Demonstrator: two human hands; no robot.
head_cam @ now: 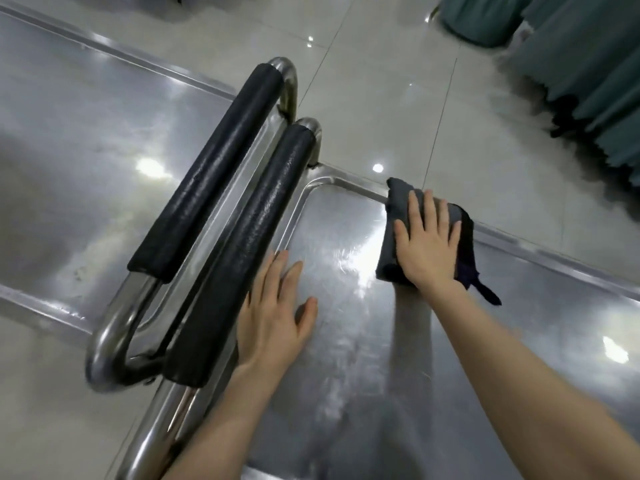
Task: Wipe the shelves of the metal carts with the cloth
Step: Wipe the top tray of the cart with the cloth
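Observation:
Two steel carts stand handle to handle. The near cart's top shelf (346, 341) is shiny and streaked. My right hand (427, 242) presses flat on a folded dark grey cloth (393, 216) at the shelf's far rim, fingers spread over it. My left hand (273, 310) lies flat and open on the same shelf, just right of the cart's black padded handle (242, 254). The other cart's top shelf (86, 150) stretches to the left behind its own padded handle (207, 168).
Pale glossy floor tiles (381, 81) lie beyond the carts. Green fabric bundles or bags (571, 57) sit on the floor at the far right. The two handles' steel tubes (107, 344) curve close together at the near left.

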